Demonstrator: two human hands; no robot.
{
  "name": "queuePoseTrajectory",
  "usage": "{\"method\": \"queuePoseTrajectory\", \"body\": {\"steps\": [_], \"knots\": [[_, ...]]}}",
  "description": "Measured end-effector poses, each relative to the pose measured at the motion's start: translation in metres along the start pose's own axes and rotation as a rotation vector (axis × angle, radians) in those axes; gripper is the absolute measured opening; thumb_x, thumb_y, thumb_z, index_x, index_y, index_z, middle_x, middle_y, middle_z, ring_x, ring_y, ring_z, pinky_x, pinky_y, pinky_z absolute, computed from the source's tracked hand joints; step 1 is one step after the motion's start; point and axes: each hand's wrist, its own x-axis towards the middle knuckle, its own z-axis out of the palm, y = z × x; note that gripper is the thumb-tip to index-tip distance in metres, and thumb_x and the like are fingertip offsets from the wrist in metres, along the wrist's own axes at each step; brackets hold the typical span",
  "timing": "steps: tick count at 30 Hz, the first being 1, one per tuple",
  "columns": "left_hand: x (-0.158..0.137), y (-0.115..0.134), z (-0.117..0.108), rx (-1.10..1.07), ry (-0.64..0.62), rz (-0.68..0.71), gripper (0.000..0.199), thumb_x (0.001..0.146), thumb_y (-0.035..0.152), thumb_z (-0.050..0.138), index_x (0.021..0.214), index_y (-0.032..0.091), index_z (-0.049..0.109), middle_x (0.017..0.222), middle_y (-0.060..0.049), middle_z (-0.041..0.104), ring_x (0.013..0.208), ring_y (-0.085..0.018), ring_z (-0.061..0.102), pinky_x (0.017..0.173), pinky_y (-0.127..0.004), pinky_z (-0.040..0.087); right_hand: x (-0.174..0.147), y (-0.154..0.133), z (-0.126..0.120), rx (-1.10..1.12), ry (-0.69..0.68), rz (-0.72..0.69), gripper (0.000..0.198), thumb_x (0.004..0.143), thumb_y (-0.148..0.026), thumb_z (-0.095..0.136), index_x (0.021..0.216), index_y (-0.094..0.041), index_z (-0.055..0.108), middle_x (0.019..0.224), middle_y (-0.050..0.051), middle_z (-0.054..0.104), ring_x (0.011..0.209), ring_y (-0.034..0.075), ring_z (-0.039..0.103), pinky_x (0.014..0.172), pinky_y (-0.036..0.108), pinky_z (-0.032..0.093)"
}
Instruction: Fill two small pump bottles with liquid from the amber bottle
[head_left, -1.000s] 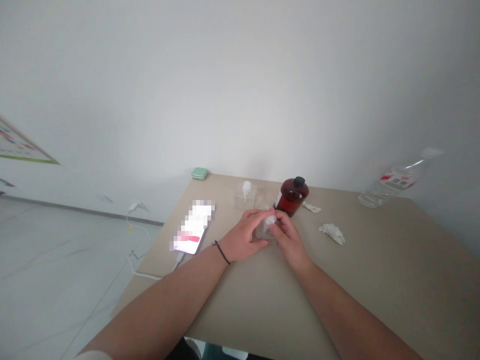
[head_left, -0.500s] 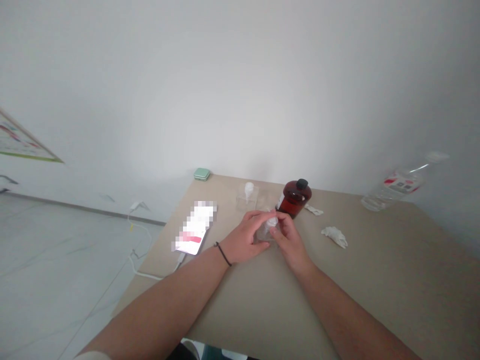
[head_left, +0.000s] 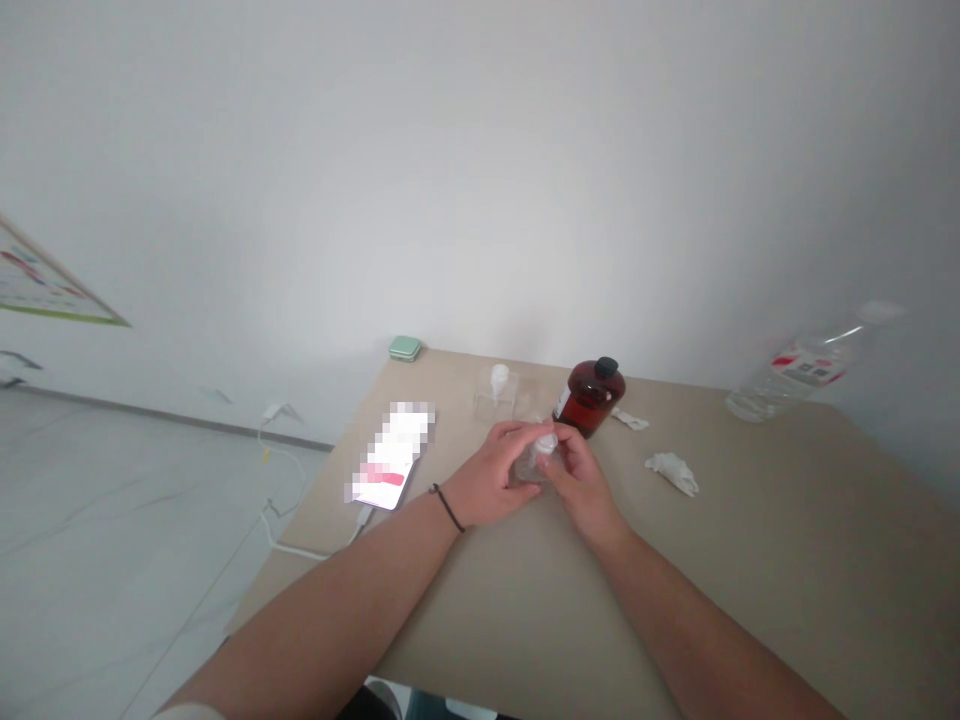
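Note:
Between my two hands, low over the table, is a small clear bottle (head_left: 526, 468) with a whitish cap or neck (head_left: 546, 443). My left hand (head_left: 495, 478) curls around its left side, fingers reaching across behind the top. With the thumb laid against the cap and the fingers bent along the far side, my right hand (head_left: 581, 485) grips it from the right. The lower part of the bottle is partly covered by my fingers. Just behind my right hand stands a dark brown bottle (head_left: 589, 400) with a black cap. A similar clear square bottle with a white top (head_left: 496, 395) stands farther back.
A lit phone (head_left: 394, 460) lies left on the table (head_left: 517, 610), with a white cable (head_left: 300, 550) running off the edge. Crumpled tissues (head_left: 673, 472) lie to the right. A large clear plastic bottle (head_left: 802, 368) stands back right, and a green case (head_left: 405, 348) sits by the wall.
Almost nothing differs. The whole view has shifted very slightly, and both hands keep their places around the small clear bottle.

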Motion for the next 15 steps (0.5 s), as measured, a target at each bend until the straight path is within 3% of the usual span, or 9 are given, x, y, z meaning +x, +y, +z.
{"method": "queuePoseTrajectory", "body": {"steps": [5,11,15], "knots": [[0.0000,-0.0005,0.0002,0.007,0.002,0.006,0.078,0.076,0.011,0.069,0.146,0.026,0.039,0.144,-0.011,0.049,0.133,-0.030,0.041,0.115,-0.051,0.035,0.0001,-0.0032,-0.0013,-0.027,0.003,-0.044,0.025,0.090,-0.051,0.060,0.101,-0.028,0.064,0.114,0.005,0.058,0.111,0.025,0.055,0.100,0.043,0.042],[-0.0002,-0.0004,0.0010,0.001,0.011,0.006,0.075,0.077,0.011,0.068,0.145,0.025,0.040,0.140,-0.012,0.051,0.131,-0.030,0.042,0.114,-0.052,0.036,0.0003,-0.0008,0.0006,0.014,0.001,0.002,0.032,0.083,-0.050,0.070,0.105,-0.029,0.059,0.105,0.003,0.060,0.101,0.024,0.057,0.093,0.041,0.046],[-0.0003,-0.0008,0.0009,0.012,0.007,0.005,0.077,0.076,0.010,0.068,0.146,0.026,0.039,0.141,-0.011,0.050,0.132,-0.029,0.042,0.115,-0.052,0.035,0.0002,-0.0021,0.0007,-0.009,-0.002,-0.015,0.028,0.087,-0.052,0.064,0.100,-0.027,0.061,0.107,0.004,0.058,0.104,0.024,0.056,0.095,0.042,0.045]]}}
